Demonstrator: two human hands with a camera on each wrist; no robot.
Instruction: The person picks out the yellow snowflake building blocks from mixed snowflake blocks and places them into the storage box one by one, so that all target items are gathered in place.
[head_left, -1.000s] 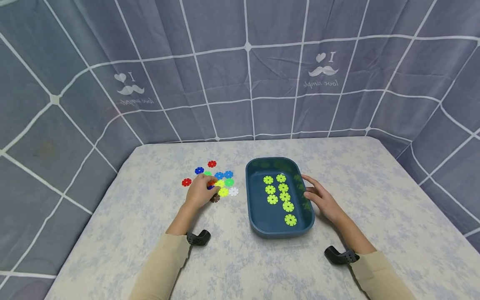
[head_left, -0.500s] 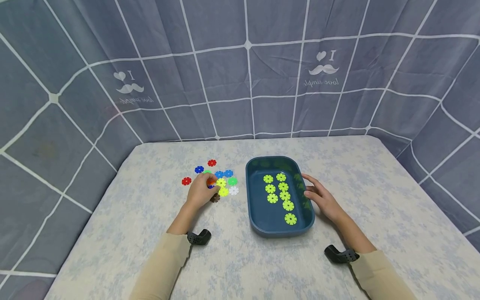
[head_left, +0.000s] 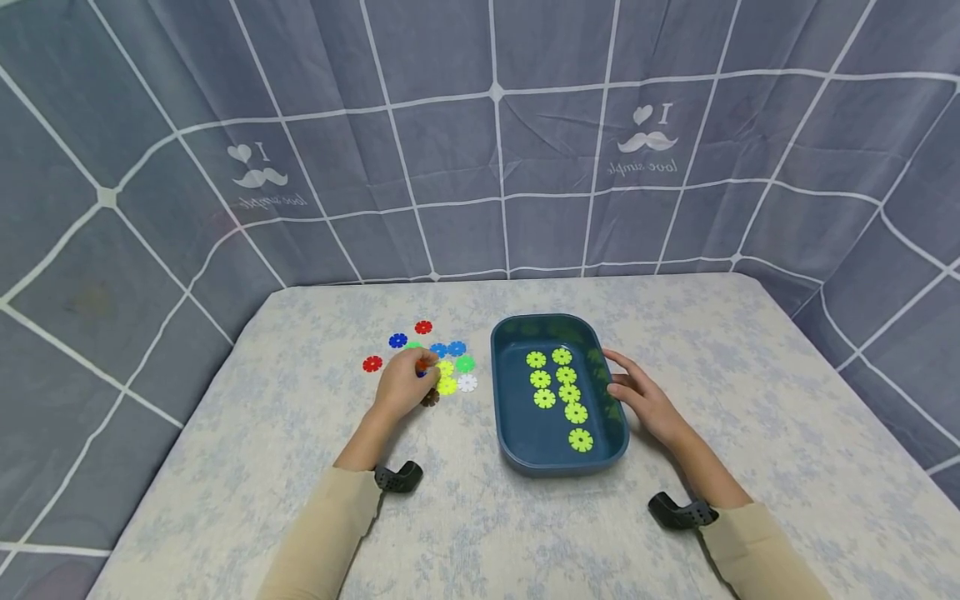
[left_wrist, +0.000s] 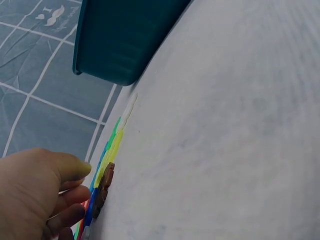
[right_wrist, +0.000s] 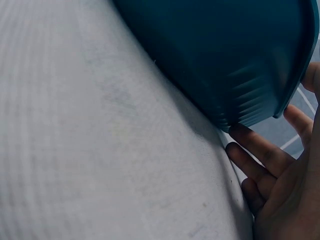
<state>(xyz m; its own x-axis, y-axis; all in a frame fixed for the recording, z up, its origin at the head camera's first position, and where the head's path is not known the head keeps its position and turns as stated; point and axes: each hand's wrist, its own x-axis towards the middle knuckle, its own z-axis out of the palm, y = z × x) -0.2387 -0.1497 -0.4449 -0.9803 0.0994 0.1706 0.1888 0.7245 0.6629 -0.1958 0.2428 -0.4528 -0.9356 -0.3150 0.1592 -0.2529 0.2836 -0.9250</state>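
Toothed plastic discs in several colours lie in a loose group on the table, left of a dark teal tray. Over this group my left hand is lowered, its bent fingers among the discs beside the yellow discs. In the left wrist view the left hand has its thumb and fingers apart next to a brown disc, with nothing visible between them. Several yellow-green discs lie inside the tray. My right hand rests on the tray's right side; its extended fingers touch the outer wall.
Red discs and a dark blue disc lie at the group's outer left and back. Nearest the tray are a white disc and a green disc. A grey checked curtain hangs behind the table.
A yellow disc and a green disc by my left fingertips have slid slightly right. The left hand has barely moved; the right hand and tray stay in place.
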